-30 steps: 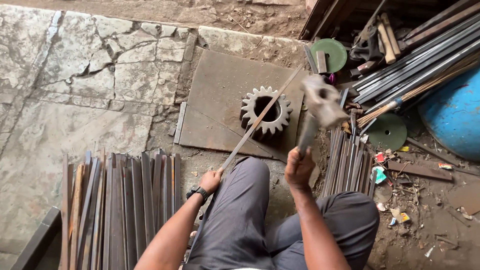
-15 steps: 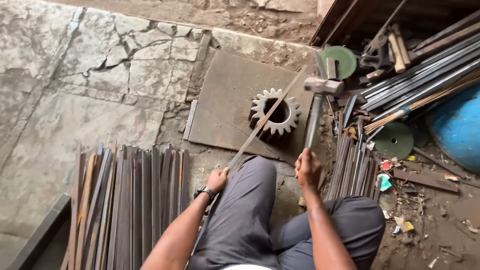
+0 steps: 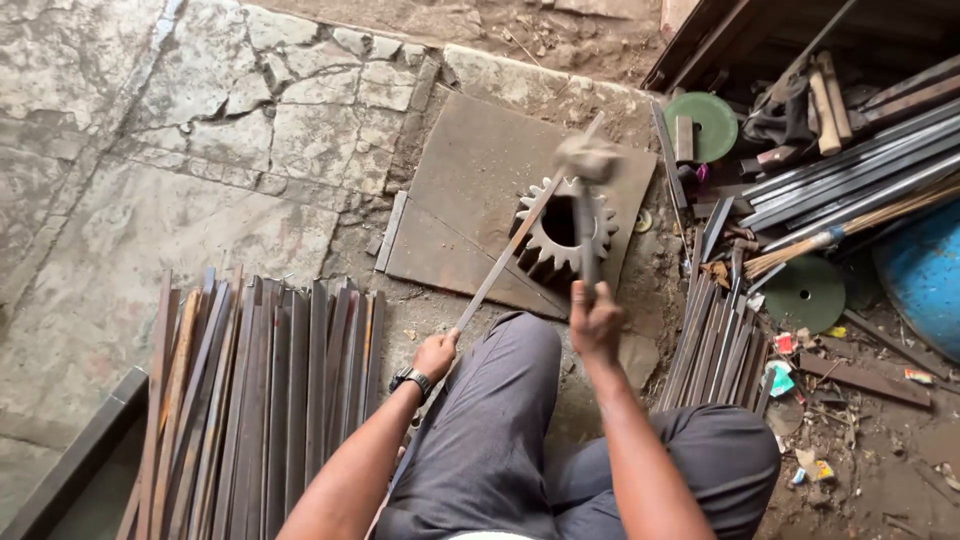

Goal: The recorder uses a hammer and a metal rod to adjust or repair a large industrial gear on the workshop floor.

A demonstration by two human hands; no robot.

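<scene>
My left hand (image 3: 434, 353) grips the near end of a long flat metal strip (image 3: 505, 258), which slants up and right across a large toothed steel gear (image 3: 562, 232). The gear lies on a rusty square steel plate (image 3: 470, 180) on the ground. My right hand (image 3: 595, 320) holds the handle of a hammer (image 3: 588, 160). Its blurred head hangs over the strip's far end, above the gear's rim. I wear a watch on the left wrist and sit with grey-trousered knees drawn up.
A bundle of flat metal strips (image 3: 250, 390) lies at the left, more strips (image 3: 720, 340) at the right. Green grinding discs (image 3: 702, 125) (image 3: 805, 293), long bars (image 3: 850, 175), a blue drum (image 3: 925, 280) and scattered litter crowd the right. Cracked stone paving (image 3: 180, 150) spreads at the left.
The hammer has swung from the right of the gear leftward and down, so its head now sits over the strip at the gear. The left hand keeps its hold on the strip.
</scene>
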